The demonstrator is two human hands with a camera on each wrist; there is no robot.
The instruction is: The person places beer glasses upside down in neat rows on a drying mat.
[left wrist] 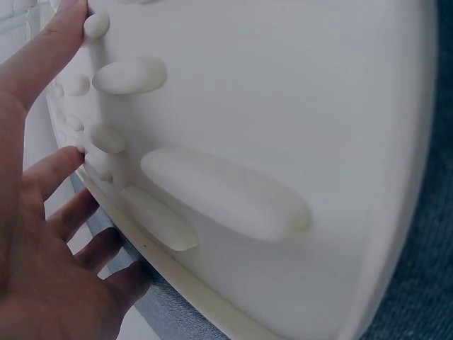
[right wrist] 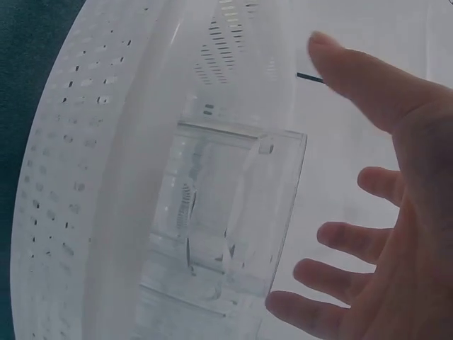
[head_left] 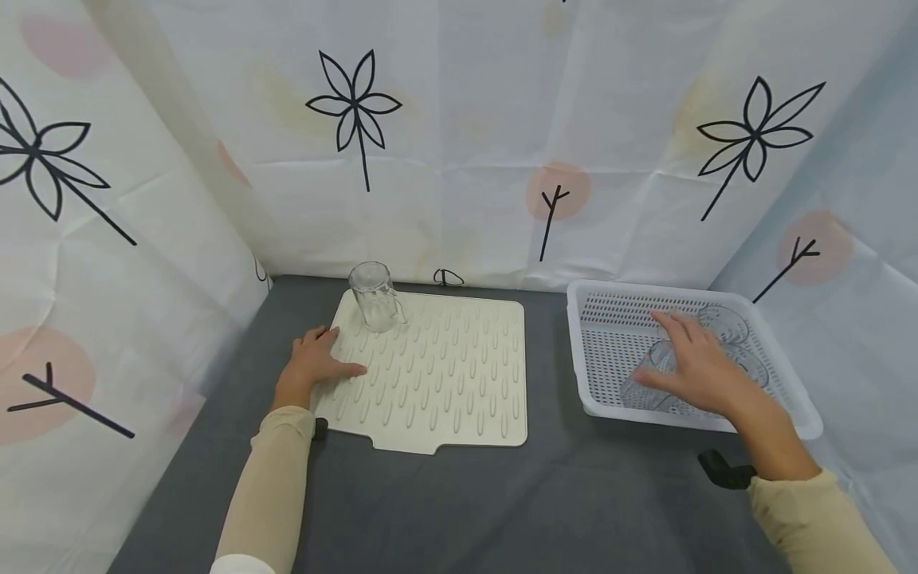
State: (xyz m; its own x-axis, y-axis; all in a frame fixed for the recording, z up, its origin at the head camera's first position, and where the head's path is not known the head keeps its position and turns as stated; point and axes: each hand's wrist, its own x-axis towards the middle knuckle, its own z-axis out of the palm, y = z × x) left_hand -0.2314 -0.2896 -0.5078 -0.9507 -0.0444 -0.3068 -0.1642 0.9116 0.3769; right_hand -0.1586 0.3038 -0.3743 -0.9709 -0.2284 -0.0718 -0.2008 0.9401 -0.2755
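Note:
A cream draining mat (head_left: 437,375) with raised ribs lies on the table's left half. My left hand (head_left: 315,363) rests at its left edge, thumb over the ribs and fingers spread along the side. Near the mat's back left corner stands a clear glass mug (head_left: 373,299), its handle toward the right. Over a white perforated basket (head_left: 584,351) hovers my right hand (head_left: 692,363), fingers spread and holding nothing. Several clear glasses sit inside the basket; one glass (right wrist: 233,205) shows close below the right fingers in the right wrist view. The hand partly hides them in the head view.
A dark grey cloth (head_left: 502,510) covers the table. White curtains (head_left: 459,119) with printed flowers and round spots stand behind and at both sides. The mat and the basket are set apart, with a strip of grey cloth between them.

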